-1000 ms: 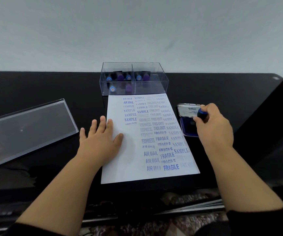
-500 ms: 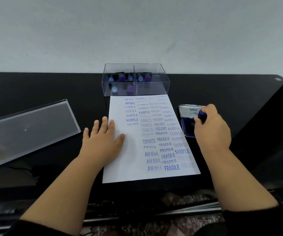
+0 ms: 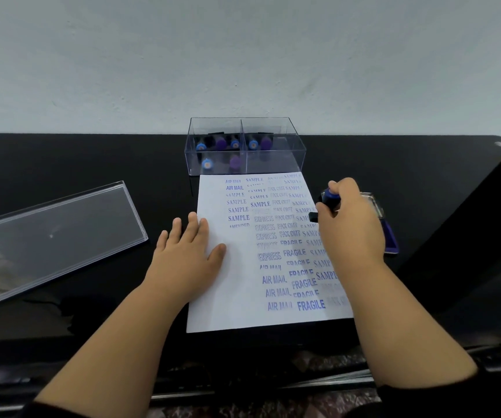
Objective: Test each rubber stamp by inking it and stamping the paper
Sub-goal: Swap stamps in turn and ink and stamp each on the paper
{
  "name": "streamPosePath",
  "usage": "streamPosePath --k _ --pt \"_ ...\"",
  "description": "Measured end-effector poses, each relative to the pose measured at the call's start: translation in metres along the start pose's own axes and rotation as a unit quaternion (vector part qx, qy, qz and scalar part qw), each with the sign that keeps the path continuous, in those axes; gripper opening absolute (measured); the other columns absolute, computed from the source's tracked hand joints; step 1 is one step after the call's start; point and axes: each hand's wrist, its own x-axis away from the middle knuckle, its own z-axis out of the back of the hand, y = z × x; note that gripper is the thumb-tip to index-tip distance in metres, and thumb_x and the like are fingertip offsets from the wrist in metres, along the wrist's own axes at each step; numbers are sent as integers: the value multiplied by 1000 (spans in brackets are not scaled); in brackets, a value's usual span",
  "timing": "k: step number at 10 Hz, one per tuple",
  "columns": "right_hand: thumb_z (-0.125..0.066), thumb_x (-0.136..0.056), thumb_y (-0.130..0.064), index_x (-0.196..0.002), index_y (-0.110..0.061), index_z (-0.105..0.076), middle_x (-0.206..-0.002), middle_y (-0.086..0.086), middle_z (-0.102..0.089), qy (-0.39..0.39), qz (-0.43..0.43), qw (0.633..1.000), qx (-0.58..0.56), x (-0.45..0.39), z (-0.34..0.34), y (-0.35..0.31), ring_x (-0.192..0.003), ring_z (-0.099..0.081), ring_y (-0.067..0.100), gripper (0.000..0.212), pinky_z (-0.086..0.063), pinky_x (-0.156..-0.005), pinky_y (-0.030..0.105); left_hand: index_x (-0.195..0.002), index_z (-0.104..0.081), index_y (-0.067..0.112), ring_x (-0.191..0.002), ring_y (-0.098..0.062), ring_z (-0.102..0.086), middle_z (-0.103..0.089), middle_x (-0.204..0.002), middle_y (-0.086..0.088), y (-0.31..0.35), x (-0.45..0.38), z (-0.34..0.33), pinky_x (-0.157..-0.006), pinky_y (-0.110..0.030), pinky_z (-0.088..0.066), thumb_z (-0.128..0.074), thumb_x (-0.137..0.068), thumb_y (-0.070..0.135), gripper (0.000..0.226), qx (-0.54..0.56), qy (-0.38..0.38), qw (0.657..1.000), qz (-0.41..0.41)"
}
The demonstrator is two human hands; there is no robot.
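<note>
Left hand: my left hand (image 3: 188, 254) is lying flat w/ fingers straight, pressing the left side of the paper (image 3: 237, 285) onto the black table (image 3: 394, 164).
Right hand: my right hand (image 3: 348, 224) is gripping a blue-handled rubber stamp (image 3: 330, 200), fingers curled round the handle, over the paper's right edge.
Stamp: its dark base is pointing down-left; I can't tell if it's touching the sheet yet.
Ink pad: the open ink pad (image 3: 389, 236) is sitting just beside the paper on the right, mostly hidden behind my hand.
Paper: middle and right columns are already crowded w/ blue prints, e.g. SAMPLE, FAX OUT, FRAGILE, AIR MAIL; the left strip is mostly bare.
Stamp box: a clear box (image 3: 243, 128) w/ more blue and purple stamps is standing at the paper's far edge.
Lid: a clear lid (image 3: 62, 233) is lying well apart on the left.
Risk: I'm judging the print could land on older text, since that area's full; a tilted press could leave a faint or partial mark; the sheet could slip if my left hand eases off.
</note>
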Motion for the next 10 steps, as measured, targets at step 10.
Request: streamPosePath --k 10 --pt "-59 -89 -26 -105 -27 -53 -96 -15 -58 -136 107 985 -13 20 -65 -48 -87 -57 15 16 -43 -69 29 -151 11 24 -145 -20 18 19 -158 7 -4 -2 -1 -116 -38 10 -15 -99 52 64 3 -20 1000 -8"
